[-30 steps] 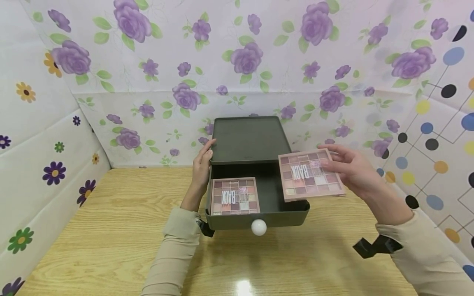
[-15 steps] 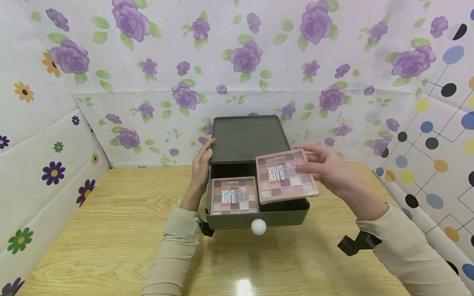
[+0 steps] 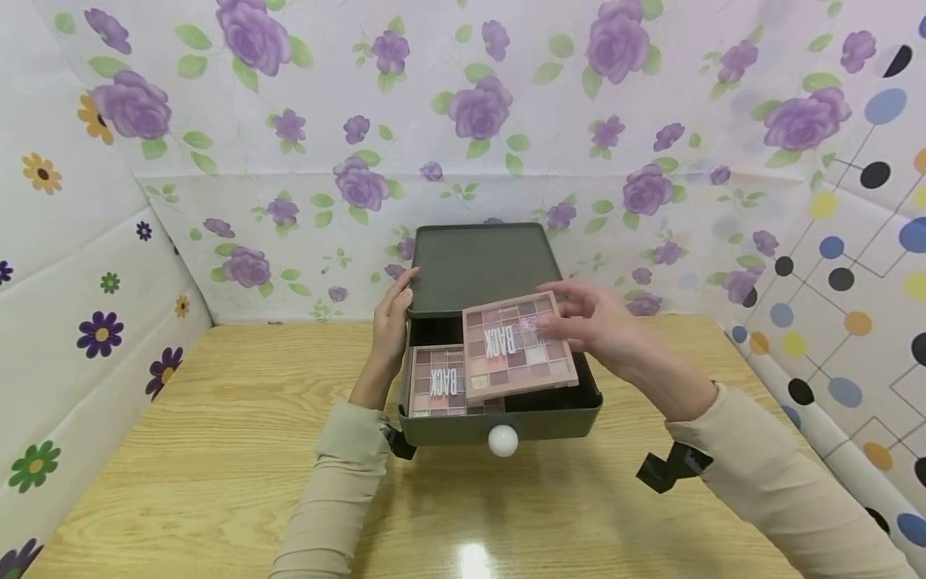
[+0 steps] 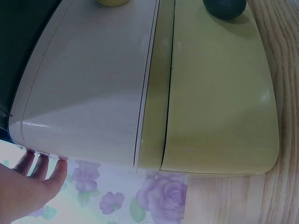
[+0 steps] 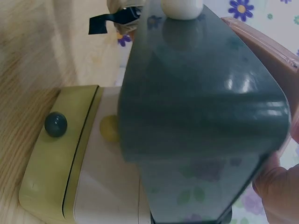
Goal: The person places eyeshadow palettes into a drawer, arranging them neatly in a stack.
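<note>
My right hand (image 3: 604, 334) pinches a pink-framed eyeshadow palette (image 3: 499, 354) by its right side, thumb on the clear lid. The palette hangs slightly tilted over the pulled-out dark green top drawer (image 3: 448, 430), which has a white knob (image 3: 502, 441). Inside that drawer, on the left, lies a matching palette (image 3: 434, 384), partly covered by the held one. My left hand (image 3: 389, 326) rests against the left side of the drawer box (image 3: 485, 265). In the left wrist view its fingertips (image 4: 60, 168) touch the side, fingers nearly straight.
Below the green drawer sit a white drawer (image 4: 93, 88) with a yellow knob (image 5: 110, 129) and a yellow-green drawer (image 4: 219, 102) with a dark knob (image 5: 56, 124). The box stands on a wooden table (image 3: 217, 450), with flowered cloth (image 3: 325, 201) behind.
My right hand has carried the palette leftward, from the drawer's right edge to above its middle, where it now overlaps the palette inside. My left hand has stayed at the box's side.
</note>
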Demonstrator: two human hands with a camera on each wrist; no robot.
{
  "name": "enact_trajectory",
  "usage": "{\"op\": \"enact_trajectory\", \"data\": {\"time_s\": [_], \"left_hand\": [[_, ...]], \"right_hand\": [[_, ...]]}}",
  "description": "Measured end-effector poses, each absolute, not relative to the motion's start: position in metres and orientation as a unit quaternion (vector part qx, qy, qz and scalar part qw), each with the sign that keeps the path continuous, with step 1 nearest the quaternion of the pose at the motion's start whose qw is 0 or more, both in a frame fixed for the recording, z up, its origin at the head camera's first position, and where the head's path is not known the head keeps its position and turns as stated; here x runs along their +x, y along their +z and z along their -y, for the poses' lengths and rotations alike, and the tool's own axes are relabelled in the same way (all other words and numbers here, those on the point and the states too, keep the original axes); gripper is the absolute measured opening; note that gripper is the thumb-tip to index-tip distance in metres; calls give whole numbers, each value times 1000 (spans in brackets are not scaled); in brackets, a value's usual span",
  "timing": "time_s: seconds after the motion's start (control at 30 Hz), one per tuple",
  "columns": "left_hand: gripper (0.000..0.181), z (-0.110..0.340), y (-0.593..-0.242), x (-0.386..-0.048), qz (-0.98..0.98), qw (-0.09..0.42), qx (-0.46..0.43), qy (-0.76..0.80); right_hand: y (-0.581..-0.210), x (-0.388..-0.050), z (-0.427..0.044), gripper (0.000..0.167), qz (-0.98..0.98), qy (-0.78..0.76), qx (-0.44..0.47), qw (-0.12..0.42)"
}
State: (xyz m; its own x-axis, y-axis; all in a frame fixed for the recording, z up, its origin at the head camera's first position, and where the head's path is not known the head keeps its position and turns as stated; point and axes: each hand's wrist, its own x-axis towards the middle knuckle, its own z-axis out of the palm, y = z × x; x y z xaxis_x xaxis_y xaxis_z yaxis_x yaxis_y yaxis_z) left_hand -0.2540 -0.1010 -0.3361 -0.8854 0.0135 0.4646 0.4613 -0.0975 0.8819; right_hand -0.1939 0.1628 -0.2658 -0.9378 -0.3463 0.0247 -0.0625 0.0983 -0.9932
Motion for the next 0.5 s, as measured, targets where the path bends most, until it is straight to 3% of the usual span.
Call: {"op": "enact_trajectory", "data": {"time_s": [0.5], "left_hand": [[43,101,-336,-254,652,153,-182,-720]], "right_hand": [[-266,-194,-129,57,-761,-620,-126,144]]}}
